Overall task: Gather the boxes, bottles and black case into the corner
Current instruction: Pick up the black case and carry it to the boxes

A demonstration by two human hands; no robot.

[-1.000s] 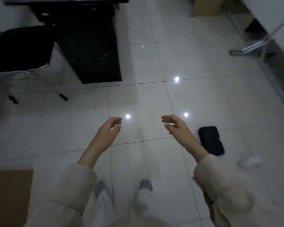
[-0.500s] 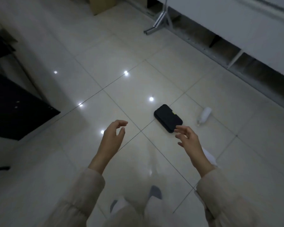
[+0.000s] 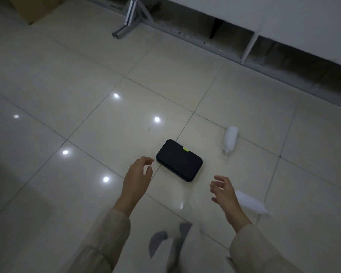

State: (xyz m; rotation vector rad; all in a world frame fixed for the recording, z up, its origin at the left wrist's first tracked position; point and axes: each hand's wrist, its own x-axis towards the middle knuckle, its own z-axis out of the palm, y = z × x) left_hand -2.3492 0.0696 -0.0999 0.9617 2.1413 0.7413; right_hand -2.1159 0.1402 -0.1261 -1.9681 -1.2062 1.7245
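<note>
Black case (image 3: 179, 160): rounded corners, yellow-green tab, flat on tile.

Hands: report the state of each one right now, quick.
Left hand: open, fingers loosely curled, holding nothing, just short of the black case.
Right hand: open, fingers spread, holding nothing, above a white bottle on the floor.

We wear loose cream sleeves (image 3: 98, 243) on both arms, pale trousers (image 3: 177, 257) at lower centre, and grey-toed footwear (image 3: 158, 240); both hands (image 3: 137, 178) are bare.
</note>
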